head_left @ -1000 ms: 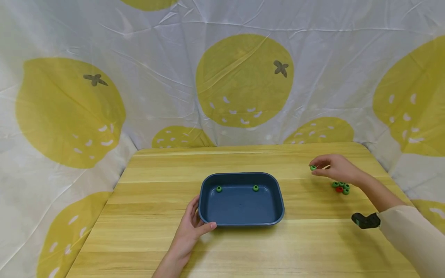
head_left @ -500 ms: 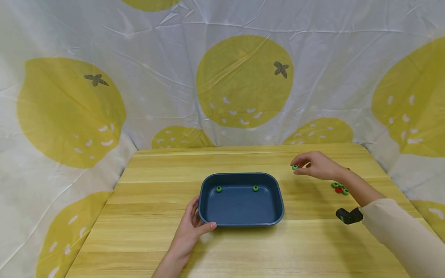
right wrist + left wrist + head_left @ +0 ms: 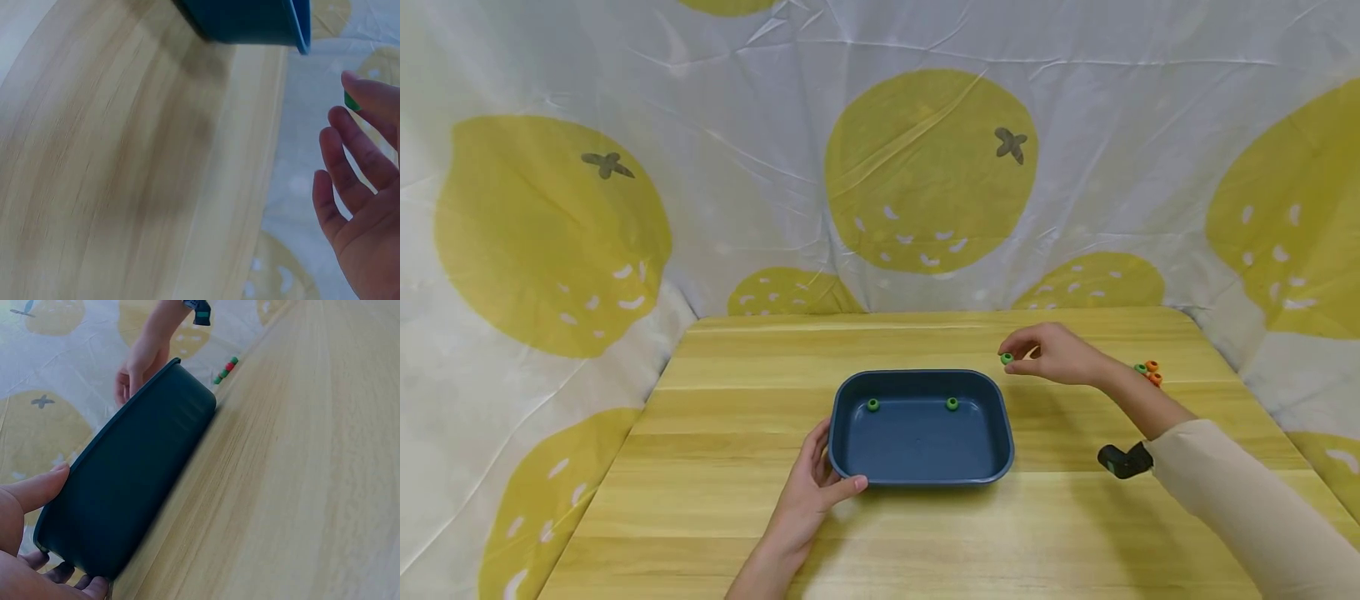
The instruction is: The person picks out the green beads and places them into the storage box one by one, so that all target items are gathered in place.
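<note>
A dark blue rectangular plastic tray (image 3: 917, 454) stands on the wooden table with two green beads inside, one bead (image 3: 873, 405) at the back left and another bead (image 3: 952, 404) toward the back right. My left hand (image 3: 805, 496) grips the tray's front left corner, thumb over the rim and fingers against the outer side. Just beyond the tray's back right corner, my right hand (image 3: 1056, 354) pinches a green bead (image 3: 1007, 358) between thumb and fingertips, above the table. In the right wrist view the thumb covers most of that bead (image 3: 352, 101).
Behind the right forearm, orange beads (image 3: 1153, 379) and a green bead (image 3: 1141, 368) lie on the table (image 3: 737, 400). Green beads and a red bead (image 3: 230, 366) show in the left wrist view. A lemon-print cloth (image 3: 760, 167) hangs around the back and sides.
My right hand has moved left toward the tray, carrying the green bead. Its forearm now covers the red and green cluster, and orange beads have come into sight. The left hand stays put.
</note>
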Action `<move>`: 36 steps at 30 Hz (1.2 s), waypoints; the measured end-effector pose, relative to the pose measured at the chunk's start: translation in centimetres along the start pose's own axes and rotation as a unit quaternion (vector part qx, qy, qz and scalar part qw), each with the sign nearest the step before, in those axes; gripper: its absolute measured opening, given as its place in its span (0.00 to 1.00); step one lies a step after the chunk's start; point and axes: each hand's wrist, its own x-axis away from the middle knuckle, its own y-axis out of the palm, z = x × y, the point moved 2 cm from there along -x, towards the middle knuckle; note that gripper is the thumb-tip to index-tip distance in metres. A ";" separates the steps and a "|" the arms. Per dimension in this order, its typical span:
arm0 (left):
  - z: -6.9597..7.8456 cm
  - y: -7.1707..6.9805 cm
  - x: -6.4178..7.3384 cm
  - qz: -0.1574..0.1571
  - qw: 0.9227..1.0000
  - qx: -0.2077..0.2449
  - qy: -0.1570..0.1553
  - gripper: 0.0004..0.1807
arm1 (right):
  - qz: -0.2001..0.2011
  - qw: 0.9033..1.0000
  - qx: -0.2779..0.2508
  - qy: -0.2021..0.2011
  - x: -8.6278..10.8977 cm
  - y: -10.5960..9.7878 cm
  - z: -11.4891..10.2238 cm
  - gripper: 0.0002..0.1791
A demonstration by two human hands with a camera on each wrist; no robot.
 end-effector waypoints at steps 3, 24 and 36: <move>0.1 0.0 -0.1 -0.001 1.000 0.001 0.000 0.54 | -0.006 1.000 0.000 -0.011 -0.8 0.5 -0.4 0.13; 0.2 0.0 -0.2 -0.002 1.000 -0.005 0.004 0.54 | -0.046 0.995 -0.018 -0.091 -6.0 3.6 -4.9 0.11; 0.0 0.0 -0.2 -0.004 1.000 -0.006 0.002 0.54 | -0.085 0.986 -0.013 -0.143 -9.1 6.5 -8.1 0.14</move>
